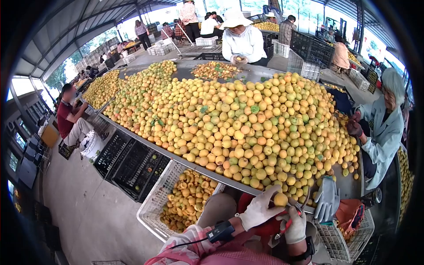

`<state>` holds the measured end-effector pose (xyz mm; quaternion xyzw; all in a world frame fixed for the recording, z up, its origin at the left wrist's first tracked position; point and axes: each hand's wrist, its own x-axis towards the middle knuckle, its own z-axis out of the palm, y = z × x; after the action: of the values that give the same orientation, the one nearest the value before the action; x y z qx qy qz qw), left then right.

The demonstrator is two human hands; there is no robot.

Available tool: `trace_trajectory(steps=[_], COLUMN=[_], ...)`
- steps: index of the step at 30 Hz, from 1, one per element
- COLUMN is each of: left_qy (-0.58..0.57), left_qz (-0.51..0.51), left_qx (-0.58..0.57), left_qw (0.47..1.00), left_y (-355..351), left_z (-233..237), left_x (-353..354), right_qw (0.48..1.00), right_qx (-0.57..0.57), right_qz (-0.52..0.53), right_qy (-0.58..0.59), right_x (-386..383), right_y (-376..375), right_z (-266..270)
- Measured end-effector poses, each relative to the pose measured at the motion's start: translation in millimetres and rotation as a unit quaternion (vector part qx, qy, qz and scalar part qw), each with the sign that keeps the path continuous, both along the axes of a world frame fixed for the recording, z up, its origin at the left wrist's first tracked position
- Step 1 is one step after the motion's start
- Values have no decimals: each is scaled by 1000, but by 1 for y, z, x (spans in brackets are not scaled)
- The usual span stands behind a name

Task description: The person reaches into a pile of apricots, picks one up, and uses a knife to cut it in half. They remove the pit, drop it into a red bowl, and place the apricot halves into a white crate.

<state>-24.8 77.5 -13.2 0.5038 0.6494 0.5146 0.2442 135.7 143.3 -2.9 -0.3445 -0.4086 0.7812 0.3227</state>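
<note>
My left hand (pixel 261 208), in a white glove, pinches a whole yellow apricot (pixel 280 199) just off the near edge of the table. Close on its right, my gloved right hand (pixel 295 226) is wrapped round red-handled shears (pixel 288 224), the metal end pointing up beside the fruit. A large heap of yellow-orange apricots (pixel 238 128) covers the metal table (pixel 176 157) in front of me. To the right of my right hand, a grey-white glove (pixel 327 201) lies on the table's edge.
A white crate (pixel 148 216) of split apricots (pixel 187 201) stands at my left, with black crates (pixel 137 170) beyond. Another white crate (pixel 333 243), with orange cloth (pixel 350 214), is at my right. People sit across (pixel 245 42), at right (pixel 382 128) and at left (pixel 70 112).
</note>
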Motion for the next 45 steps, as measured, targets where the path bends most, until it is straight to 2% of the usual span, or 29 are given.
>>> trace_trajectory(steps=[3,6,8,12,14,20,22,26,29,32,33,34,35,36,38,40,42,43,45], left_qy=[28,-19,11,0,59,21,58,116,165,114,-73,-258,-443,-443,-451,-449,-406,-404,-341], left_qz=[-18,-21,2,1,-11,-52,-80,-44,-64,-36,-81,-123,-171,-167,-199,-193,-176,-175,-185], left_qx=[32,50,61,70,80,66,79,91,70,48,48,47,53,53,-50,-45,-49,-50,-44], left_qw=[999,998,998,998,995,996,992,988,982,992,993,957,878,879,869,871,895,896,921], left_y=[-22,-36,-38,-44,-48,-55,-55,-58,-60,-59,-58,-56,-55,-56,-58,-57,-56,-55,-56], left_z=[-2,-2,-4,-5,7,6,5,1,4,1,-3,-5,-5,-5,-7,-5,2,2,1], left_x=[17,19,19,21,21,26,25,26,28,32,31,31,35,34,30,30,29,28,24], right_qw=[998,997,994,988,989,987,986,989,987,987,988,988,987,987,963,961,951,951,984], right_qx=[-10,-24,-36,30,32,18,17,26,35,42,58,74,72,71,240,241,276,276,141], right_qz=[39,75,102,148,144,152,162,143,157,156,143,130,142,145,119,132,137,137,112], right_qy=[-51,-28,-16,-13,6,48,44,32,-28,4,16,27,-13,-13,7,1,2,4,5], right_x=[3,5,8,11,13,28,29,31,32,31,32,32,34,33,30,31,33,33,34], right_y=[-7,-16,-21,-26,-29,-39,-40,-39,-38,-35,-35,-35,-34,-35,-37,-36,-35,-36,-42], right_z=[-4,-4,3,17,15,-7,-2,8,11,14,11,9,10,3,-15,-13,-13,-9,-1])
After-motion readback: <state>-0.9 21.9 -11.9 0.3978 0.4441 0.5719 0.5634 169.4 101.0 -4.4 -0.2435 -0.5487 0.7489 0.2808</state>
